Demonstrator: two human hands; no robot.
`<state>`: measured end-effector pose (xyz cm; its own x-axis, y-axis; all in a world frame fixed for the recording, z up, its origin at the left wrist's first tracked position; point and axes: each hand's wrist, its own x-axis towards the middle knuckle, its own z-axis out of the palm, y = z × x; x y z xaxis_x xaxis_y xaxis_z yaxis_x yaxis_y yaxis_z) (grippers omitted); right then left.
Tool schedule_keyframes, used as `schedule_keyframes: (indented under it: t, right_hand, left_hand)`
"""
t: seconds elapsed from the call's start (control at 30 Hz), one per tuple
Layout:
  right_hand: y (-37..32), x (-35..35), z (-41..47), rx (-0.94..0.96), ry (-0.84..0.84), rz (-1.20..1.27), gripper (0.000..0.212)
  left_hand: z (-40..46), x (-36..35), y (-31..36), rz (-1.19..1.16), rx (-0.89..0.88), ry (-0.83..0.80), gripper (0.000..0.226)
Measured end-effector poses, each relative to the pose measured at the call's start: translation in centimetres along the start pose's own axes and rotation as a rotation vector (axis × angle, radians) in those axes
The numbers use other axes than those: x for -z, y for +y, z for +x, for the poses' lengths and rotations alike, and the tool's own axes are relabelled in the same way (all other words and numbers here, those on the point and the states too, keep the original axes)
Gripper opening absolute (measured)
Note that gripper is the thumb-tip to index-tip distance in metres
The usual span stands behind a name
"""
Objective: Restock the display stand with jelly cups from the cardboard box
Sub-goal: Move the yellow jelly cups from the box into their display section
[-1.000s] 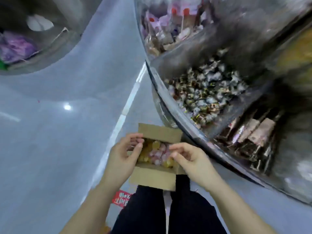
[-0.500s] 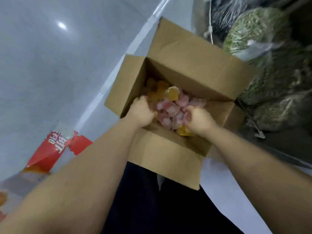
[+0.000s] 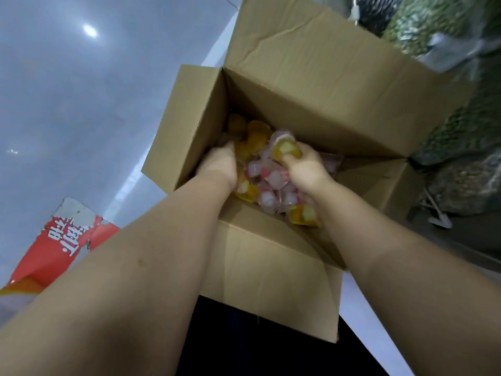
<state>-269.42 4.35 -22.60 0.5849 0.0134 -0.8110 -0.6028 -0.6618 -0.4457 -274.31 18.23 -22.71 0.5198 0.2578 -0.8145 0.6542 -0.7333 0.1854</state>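
Nearest to us, the near flap of the cardboard box [image 3: 271, 280] hangs down over dark trouser legs, and both our forearms reach across it into the open box. Just past that near edge lie the jelly cups [image 3: 267, 183], a loose heap of pink and yellow ones filling the box floor.

Our left hand [image 3: 221, 164] is buried among the cups toward the left wall; its fingers curl down into the heap, but we cannot tell what they close on. Our right hand [image 3: 306, 169] sits mid-box, thumb and fingers pinching a yellow cup [image 3: 287, 150] that stands clear above the pile.

We judge these cups light and small, with smooth plastic walls that probably slip against each other, and thin sealed lids that could puncture or peel if squeezed. A cupped scoop from underneath, or a pinch on the stiffer rim, looks safer than pressing the lids.

Farther off, the far flap stands upright. Beyond the box's right side are clear bags of green goods [image 3: 433, 25]; a red printed wrapper [image 3: 67, 237] lies on the floor to the left.
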Motion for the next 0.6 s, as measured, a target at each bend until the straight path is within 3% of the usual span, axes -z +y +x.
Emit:
schedule_keyframes:
  t: [0.07, 0.17, 0.2, 0.3, 0.4, 0.47, 0.53, 0.6]
  right_hand:
    - [0.4, 1.6, -2.8, -0.113, -0.062, 0.297, 0.041]
    - [-0.5, 3.9, -8.5, -0.244, -0.166, 0.681, 0.019]
    - [-1.2, 4.8, -10.7, -0.268, -0.19, 0.767, 0.011]
    - [-4.2, 7.8, -18.8, -0.263, -0.235, 0.905, 0.016]
    - [-8.9, 12.3, -27.6, -0.049, -0.291, 0.879, 0.02]
    - [-12.6, 15.5, -33.1, 0.14, -0.312, 0.768, 0.041]
    - [-16.2, 18.8, -38.2, 0.293, -0.239, 0.691, 0.052]
    - [-19.6, 21.6, -42.5, 0.437, -0.114, 0.634, 0.052]
  left_hand:
    - [-2.2, 0.7, -0.2, -0.141, -0.048, 0.054, 0.062]
    - [-7.3, 2.4, 0.0, -0.529, -0.122, 0.085, 0.066]
    - [-9.6, 3.3, 0.3, -0.687, -0.129, 0.06, 0.069]
    - [-17.4, 7.7, 1.9, -1.028, -0.129, 0.016, 0.068]
    - [-25.5, 14.4, 4.4, -1.151, -0.206, 0.0, 0.065]
    - [-30.8, 19.4, 6.8, -1.22, -0.329, 0.007, 0.059]
    - [-35.9, 24.3, 9.7, -1.206, -0.463, 0.065, 0.051]
    - [-40.2, 28.7, 12.6, -1.129, -0.609, 0.129, 0.046]
